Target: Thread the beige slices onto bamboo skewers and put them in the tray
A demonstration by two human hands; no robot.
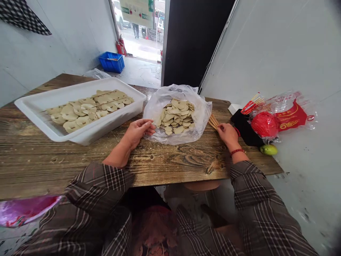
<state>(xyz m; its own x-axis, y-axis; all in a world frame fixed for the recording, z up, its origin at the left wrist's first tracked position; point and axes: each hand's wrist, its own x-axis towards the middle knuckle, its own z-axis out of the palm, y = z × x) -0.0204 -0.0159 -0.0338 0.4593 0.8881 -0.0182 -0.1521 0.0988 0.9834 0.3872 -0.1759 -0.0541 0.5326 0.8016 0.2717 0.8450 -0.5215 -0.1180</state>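
A clear plastic bag (204, 124) lies opened wide on the table, holding a heap of flat, pale beige slices (178, 115). At the bag's left rim is my left hand (138, 132), fingers curled and thumb pressed against them, closed on the plastic. My right hand (228, 135) pinches the near ends of a bunch of thin wooden skewers (213, 121) lying to the right of the bag. Further left, a white plastic tub (80, 139) contains similar slices threaded in rows on skewers (77, 113).
Wooden table (170, 160) in front of me. At its right end lie a black item (243, 124), red plastic packaging (266, 122) and a yellow-green fruit (269, 149). On the floor beyond are a blue crate (112, 63) and fire extinguishers (120, 47) near a glass door.
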